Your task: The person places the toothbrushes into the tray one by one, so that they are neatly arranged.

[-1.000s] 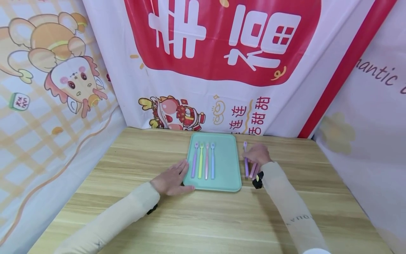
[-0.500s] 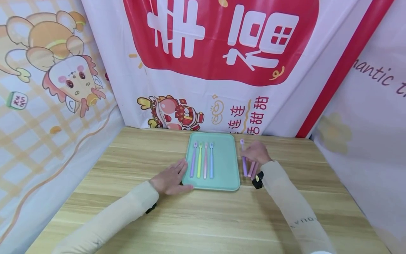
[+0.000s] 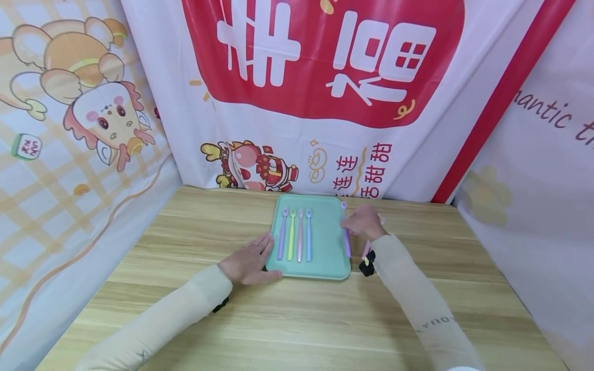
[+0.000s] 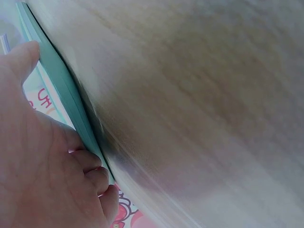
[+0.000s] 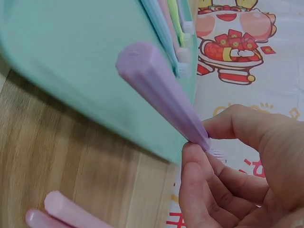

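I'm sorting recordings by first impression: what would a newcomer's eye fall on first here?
The red panel with big white characters dominates the head view's top. Below it, a mint-green tray on the wooden table holds four toothbrushes in a row. At the tray's right edge, the right hand pinches a purple toothbrush.

Wears a long cream sleeve on each arm: a left sleeve [image 3: 162, 320] ending in a plain cuff behind the bare left hand [image 3: 250, 260], and a matching right sleeve [image 3: 415, 293] reaching the wrist of the equally bare right hand [image 3: 364, 221]. Bears dark grey capital lettering [image 3: 436, 323] across the right forearm, partly legible as "QUA" upside down, and a small dark X-like mark [image 3: 143, 355] low on the left. Carries a compact black device [image 3: 366, 265] with a small pale yellow spot at the right wrist, and a mostly hidden black piece [image 3: 220, 305] under the left. Shows a white edge [image 3: 465, 368] at the right sleeve's lower end.
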Demonstrator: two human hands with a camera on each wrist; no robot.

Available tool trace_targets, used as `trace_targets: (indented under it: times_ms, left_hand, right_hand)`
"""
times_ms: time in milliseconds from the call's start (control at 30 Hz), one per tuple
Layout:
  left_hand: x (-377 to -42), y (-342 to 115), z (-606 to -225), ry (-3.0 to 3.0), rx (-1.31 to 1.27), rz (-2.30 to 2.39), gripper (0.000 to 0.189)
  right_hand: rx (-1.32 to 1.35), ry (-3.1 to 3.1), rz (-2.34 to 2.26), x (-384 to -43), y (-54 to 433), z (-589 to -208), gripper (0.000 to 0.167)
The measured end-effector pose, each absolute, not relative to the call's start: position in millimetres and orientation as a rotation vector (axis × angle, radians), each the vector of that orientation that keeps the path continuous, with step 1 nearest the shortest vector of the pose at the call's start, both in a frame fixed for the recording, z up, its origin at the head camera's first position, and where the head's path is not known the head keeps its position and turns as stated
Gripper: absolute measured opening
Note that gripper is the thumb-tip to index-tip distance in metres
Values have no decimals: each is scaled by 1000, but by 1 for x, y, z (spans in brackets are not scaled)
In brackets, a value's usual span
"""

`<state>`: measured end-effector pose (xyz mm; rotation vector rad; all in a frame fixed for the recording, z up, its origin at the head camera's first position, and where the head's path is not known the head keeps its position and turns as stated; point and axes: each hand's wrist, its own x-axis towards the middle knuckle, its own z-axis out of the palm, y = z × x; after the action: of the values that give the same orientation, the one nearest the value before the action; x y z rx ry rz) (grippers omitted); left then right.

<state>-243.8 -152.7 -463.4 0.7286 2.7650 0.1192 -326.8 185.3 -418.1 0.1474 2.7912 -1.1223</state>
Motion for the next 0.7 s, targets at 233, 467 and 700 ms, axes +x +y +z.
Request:
trace_targets:
  times_ms: [233, 467, 700]
  left_hand:
    - [-243, -152, -462, 2761, 718, 126, 102]
    - [-243, -153, -462, 2762, 720, 117, 102]
    - [-243, -152, -462, 2768, 721, 106, 102]
  right_hand:
    - [113, 2833, -1111, -327, 166, -417, 39]
    - [124, 2808, -1177, -328, 147, -420, 43]
    - [141, 2792, -1185, -330, 133, -424, 42]
